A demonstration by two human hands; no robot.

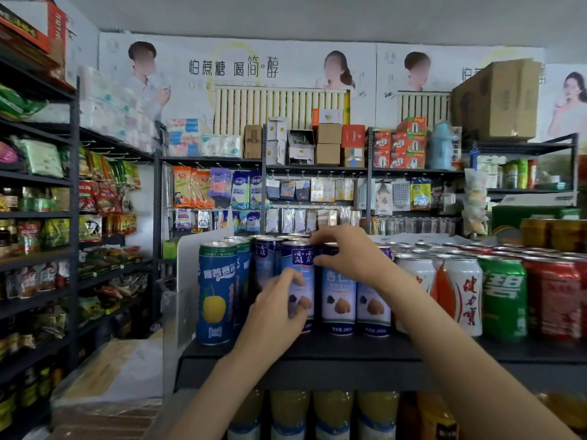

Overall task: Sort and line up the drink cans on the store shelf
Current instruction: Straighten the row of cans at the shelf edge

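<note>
Tall blue-and-white drink cans stand in rows on the black shelf point(317, 349) in front of me. My left hand point(276, 309) grips the front can with the fruit picture point(300, 268) low on its side. My right hand point(346, 254) grips the top of the neighbouring blue-and-white can point(338, 300) from above. To the left stands a blue can with a yellow fruit point(217, 293). To the right are white cans with red writing point(462, 290), a green can point(503, 296) and red cans point(554, 300).
A white divider panel point(187, 281) closes the shelf's left end. Yellow drink bottles point(333, 414) fill the shelf below. Packed snack racks point(41, 233) line the left wall, and hanging goods and boxes fill the back racks point(317, 185). A cardboard box point(498, 100) sits up right.
</note>
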